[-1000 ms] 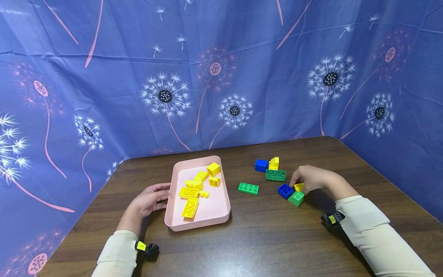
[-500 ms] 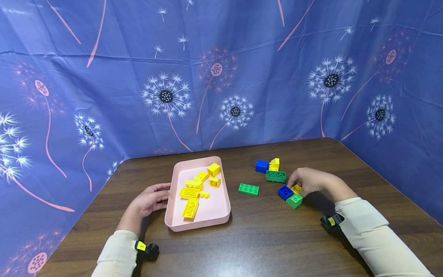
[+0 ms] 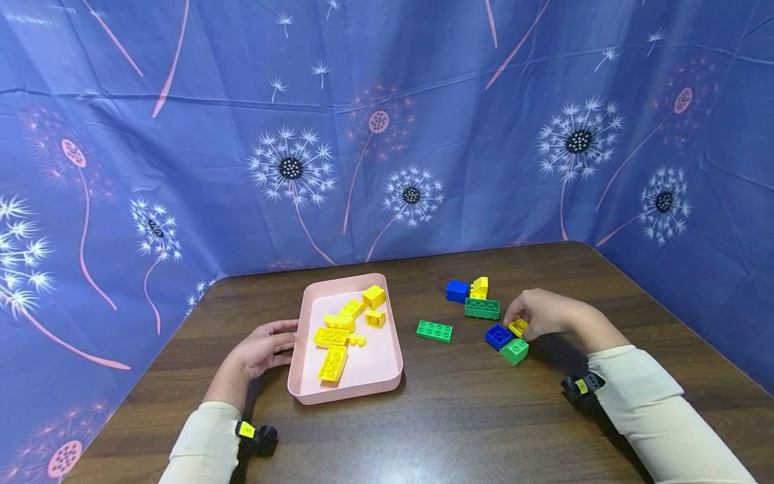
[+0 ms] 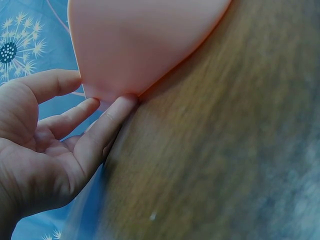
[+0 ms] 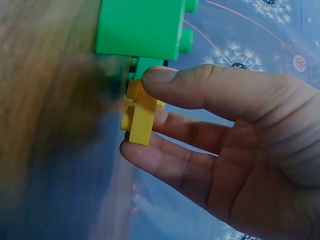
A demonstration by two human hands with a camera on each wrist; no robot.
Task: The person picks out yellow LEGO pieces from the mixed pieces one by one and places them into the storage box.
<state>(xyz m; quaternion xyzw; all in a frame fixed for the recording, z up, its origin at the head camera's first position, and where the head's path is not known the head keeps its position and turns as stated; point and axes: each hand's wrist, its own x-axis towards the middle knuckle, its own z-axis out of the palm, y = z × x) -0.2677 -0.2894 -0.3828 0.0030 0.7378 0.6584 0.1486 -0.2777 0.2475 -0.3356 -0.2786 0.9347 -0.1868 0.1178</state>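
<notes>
My right hand (image 3: 547,312) pinches a small yellow brick (image 3: 518,328) between thumb and fingers. In the right wrist view this yellow brick (image 5: 143,120) stands on edge, its studs facing the table. A blue brick (image 3: 498,337) and a light green sloped brick (image 3: 514,351) lie close beside it. On the left, the fingertips of my left hand (image 3: 263,351) touch the outer wall of a pink tray (image 3: 375,388). The left wrist view has those straight fingers (image 4: 112,122) against the tray wall (image 4: 145,40). Several yellow bricks (image 3: 332,364) lie in the tray.
A flat green brick (image 3: 434,330) lies between the tray and my right hand. Farther back, a dark green brick (image 3: 482,308), a blue brick (image 3: 456,290) and a yellow sloped piece (image 3: 480,286) sit together. A patterned blue cloth (image 3: 484,134) hangs behind the wooden table (image 3: 447,423).
My right hand has shifted slightly left with the yellow brick, then lifted it a little. The light green brick has moved slightly left and turned. My left hand and the tray have stayed put.
</notes>
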